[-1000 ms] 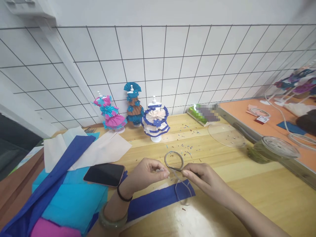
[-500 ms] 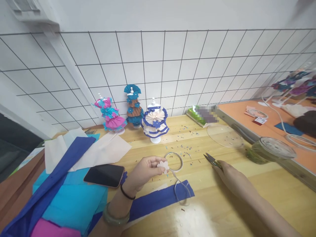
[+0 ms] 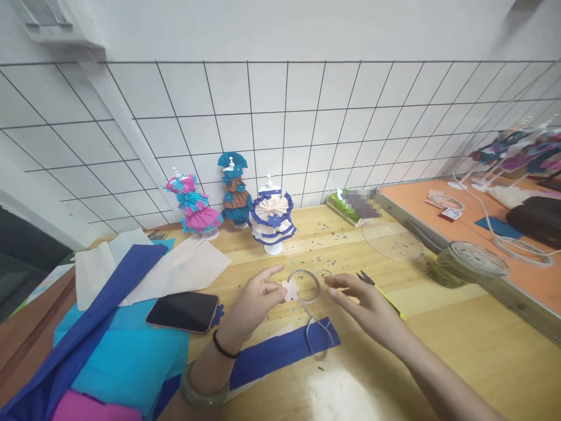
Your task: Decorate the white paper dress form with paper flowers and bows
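Since snips [image 3: 393, 304] now lie on table [image 3: 460, 333] beside our right hand [image 3: 366, 304], no longer gripped, that hand stands empty, loosely spread. Our left hand [image 3: 252, 301] pinches pale paper flower [image 3: 290, 290] above table, overlapping tape roll [image 3: 319, 286] in view; we judge cutting paused.

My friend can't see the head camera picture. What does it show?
A left hand pinches a pale flower cutout; the right hand, fingers apart, hovers near a thin ring over a wooden table. Behind stand three ruffle-dressed mannequins.
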Demonstrator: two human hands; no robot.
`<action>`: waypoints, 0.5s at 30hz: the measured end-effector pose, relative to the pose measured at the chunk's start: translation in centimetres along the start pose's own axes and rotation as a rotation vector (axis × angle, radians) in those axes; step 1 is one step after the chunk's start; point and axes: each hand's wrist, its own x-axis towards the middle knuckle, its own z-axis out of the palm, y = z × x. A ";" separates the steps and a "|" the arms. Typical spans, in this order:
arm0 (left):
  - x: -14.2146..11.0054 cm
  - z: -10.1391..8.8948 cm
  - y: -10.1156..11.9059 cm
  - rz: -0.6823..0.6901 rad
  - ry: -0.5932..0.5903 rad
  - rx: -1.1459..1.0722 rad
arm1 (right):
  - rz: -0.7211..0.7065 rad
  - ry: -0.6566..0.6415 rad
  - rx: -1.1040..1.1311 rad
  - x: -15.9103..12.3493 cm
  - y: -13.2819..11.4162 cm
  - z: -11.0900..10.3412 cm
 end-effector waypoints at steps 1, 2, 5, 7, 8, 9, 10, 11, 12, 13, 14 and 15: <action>0.0 0.0 -0.1 0.009 0.005 0.001 | 0.003 -0.033 0.101 0.2 -1.4 0.7; -0.1 0.0 -0.1 0.017 0.008 0.000 | -0.009 -0.056 0.177 0.5 -2.5 1.4; -0.1 0.0 -0.3 0.032 0.005 0.004 | -0.038 -0.094 0.280 1.2 -4.1 3.3; -0.1 -0.2 -0.4 0.041 0.005 0.009 | -0.051 -0.100 0.284 1.7 -4.1 4.2; -0.1 -0.2 -0.4 0.046 0.006 0.010 | -0.059 -0.096 0.286 1.9 -4.0 4.5; -0.1 -0.3 -0.4 0.048 0.005 0.009 | -0.067 -0.090 0.295 2.0 -3.9 4.7; -0.1 -0.3 -0.4 0.049 0.003 0.004 | -0.074 -0.084 0.311 2.1 -3.8 4.8; -0.1 -0.3 -0.4 0.047 -0.002 -0.001 | -0.076 -0.079 0.335 2.2 -3.6 4.8; -0.1 -0.2 -0.3 0.047 -0.006 -0.009 | -0.075 -0.080 0.371 2.3 -3.5 4.8; -0.2 -0.2 -0.2 0.046 -0.010 -0.018 | -0.068 -0.089 0.417 2.4 -3.5 4.8; -0.2 -0.1 -0.1 0.044 -0.012 -0.028 | -0.053 -0.099 0.466 2.4 -3.4 4.8; -0.2 0.0 0.1 0.044 -0.011 -0.036 | -0.034 -0.107 0.513 2.5 -3.3 4.7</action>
